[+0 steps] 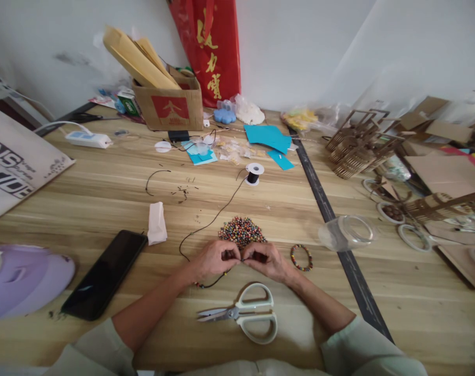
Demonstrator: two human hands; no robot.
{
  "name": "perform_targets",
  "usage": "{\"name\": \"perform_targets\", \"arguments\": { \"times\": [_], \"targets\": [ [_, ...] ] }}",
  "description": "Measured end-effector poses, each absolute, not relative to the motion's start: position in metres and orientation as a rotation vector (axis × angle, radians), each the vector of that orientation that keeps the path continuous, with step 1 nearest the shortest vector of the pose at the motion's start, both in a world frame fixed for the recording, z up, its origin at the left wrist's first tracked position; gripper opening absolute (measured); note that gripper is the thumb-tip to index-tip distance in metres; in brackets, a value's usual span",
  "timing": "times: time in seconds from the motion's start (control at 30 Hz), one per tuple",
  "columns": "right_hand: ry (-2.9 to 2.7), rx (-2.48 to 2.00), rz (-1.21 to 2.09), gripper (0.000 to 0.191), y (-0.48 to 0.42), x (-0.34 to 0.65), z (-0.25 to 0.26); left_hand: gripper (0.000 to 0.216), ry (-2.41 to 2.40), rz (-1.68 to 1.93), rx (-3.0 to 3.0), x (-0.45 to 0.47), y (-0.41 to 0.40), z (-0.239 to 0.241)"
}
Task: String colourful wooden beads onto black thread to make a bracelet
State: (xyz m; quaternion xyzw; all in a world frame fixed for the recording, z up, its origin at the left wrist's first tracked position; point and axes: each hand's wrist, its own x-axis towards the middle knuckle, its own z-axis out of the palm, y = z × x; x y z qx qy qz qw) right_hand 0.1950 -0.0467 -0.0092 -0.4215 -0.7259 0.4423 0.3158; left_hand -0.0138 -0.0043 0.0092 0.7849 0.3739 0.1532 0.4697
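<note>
My left hand [212,259] and my right hand [265,260] meet fingertip to fingertip just in front of a pile of small multicoloured beads [241,231] on the wooden table [104,198]. Both hands are pinched closed. A thin black cord [209,223] runs from a white spool [254,173] down to my left hand; a short beaded stretch of it hangs below my left wrist. What my right fingers pinch is too small to make out. A finished bead bracelet [301,257] lies right of my right hand. White-handled scissors [245,312] lie near the table edge.
A black phone [105,273] and a folded white tissue [157,223] lie to the left. A clear tipped jar [345,233] sits to the right on a dark seam. Cardboard box [170,104], power strip [89,139], blue paper [267,137] and wooden lattice parts [357,149] fill the back.
</note>
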Motion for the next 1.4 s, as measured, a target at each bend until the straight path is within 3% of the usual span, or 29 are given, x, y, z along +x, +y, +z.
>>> {"name": "perform_targets", "arguments": {
  "times": [0.97,1.4],
  "targets": [
    [-2.002,-0.997,1.019,0.026,-0.048,0.195,-0.001,0.01,0.799,0.46,1.728,-0.013,-0.005,0.004],
    [-2.052,-0.935,0.958,0.018,-0.047,0.194,-0.005,0.01,0.821,0.429,1.927,-0.014,-0.003,0.002]
  ]
}}
